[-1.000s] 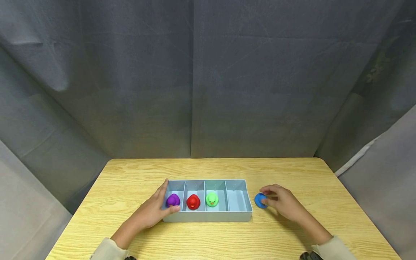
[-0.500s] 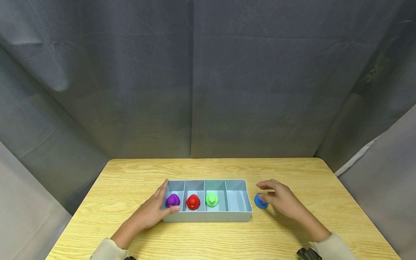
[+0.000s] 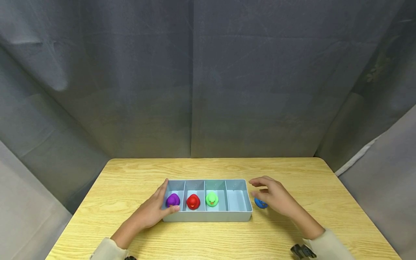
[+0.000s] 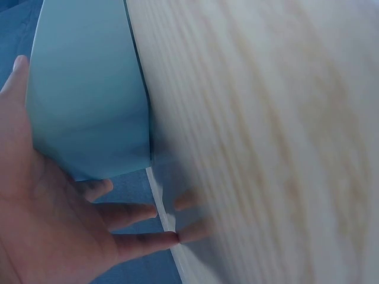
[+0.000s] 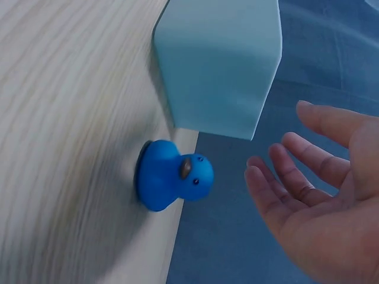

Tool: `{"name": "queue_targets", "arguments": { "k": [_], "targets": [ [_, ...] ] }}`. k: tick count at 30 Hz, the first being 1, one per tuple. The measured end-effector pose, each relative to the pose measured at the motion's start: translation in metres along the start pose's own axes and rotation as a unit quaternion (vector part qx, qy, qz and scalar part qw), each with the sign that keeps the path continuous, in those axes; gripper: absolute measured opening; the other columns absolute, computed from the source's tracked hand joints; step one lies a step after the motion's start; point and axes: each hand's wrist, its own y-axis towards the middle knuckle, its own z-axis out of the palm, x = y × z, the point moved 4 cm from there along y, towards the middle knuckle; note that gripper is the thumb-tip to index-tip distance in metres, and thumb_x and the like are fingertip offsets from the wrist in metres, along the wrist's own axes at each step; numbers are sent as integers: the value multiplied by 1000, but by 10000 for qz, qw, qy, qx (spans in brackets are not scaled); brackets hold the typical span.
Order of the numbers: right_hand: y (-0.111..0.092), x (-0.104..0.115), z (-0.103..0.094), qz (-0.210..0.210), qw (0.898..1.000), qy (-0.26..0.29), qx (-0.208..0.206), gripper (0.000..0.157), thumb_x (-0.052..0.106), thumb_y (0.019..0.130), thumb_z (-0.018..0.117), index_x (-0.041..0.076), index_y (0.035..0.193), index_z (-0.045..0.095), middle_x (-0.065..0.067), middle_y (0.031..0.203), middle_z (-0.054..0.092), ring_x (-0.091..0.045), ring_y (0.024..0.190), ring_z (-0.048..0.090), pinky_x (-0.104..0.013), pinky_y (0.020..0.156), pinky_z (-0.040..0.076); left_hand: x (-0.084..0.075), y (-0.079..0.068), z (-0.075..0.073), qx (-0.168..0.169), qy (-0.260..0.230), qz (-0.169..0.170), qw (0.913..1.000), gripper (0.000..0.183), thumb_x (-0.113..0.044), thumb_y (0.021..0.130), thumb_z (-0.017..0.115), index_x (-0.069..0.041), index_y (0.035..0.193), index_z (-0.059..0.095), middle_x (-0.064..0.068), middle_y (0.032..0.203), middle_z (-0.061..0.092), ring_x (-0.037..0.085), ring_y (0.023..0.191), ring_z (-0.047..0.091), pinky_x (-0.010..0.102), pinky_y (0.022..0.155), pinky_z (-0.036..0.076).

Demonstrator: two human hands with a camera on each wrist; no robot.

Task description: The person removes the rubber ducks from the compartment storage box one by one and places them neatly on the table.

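Note:
My left hand [image 3: 151, 209] grips the left end of a pale blue-grey divided tray [image 3: 208, 216], thumb over the front rim and fingers along the far-left corner. In the left wrist view several fingers stretch past the tray's end. A blue rubber duck [image 5: 160, 177] stands upright on the table just right of the tray. My right hand [image 3: 274, 196] hovers over and beside that duck, fingers spread and loosely bent, apart from it in the right wrist view. From left to right the tray's compartments hold a purple duck [image 3: 173, 200], a red duck [image 3: 193, 202] and a green duck [image 3: 212, 199].
The tray's rightmost compartment [image 3: 237, 200] shows a bare floor. Wood-grain table [image 3: 208, 240] surface surrounds the tray. Grey curtains [image 3: 191, 79] hang behind the table and at both sides.
My right hand has drawn away from the blue duck, its fingers shifting left toward the tray and spreading. The duck stays about where it was. Left hand and tray have not moved.

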Motion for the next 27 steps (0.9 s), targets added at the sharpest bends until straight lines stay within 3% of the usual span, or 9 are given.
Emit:
{"name": "queue_targets", "arguments": {
  "k": [17,27],
  "targets": [
    [9,20,17,-248,9994,76,241,34,12,97,73,4,130,67,-12,129,65,-36,116,64,-49,99,55,2,2,1,37,-35,-24,10000,111,-68,93,62,-20,167,-5,14,173,7,46,152,24,68,117,29],
    [17,27,33,-314,9986,194,373,34,10,96,73,0,129,67,-16,130,65,-39,118,63,-53,100,53,2,1,1,36,-14,-34,10000,111,-68,93,62,-20,167,-5,16,173,8,47,152,25,68,116,29]
  ]
}}
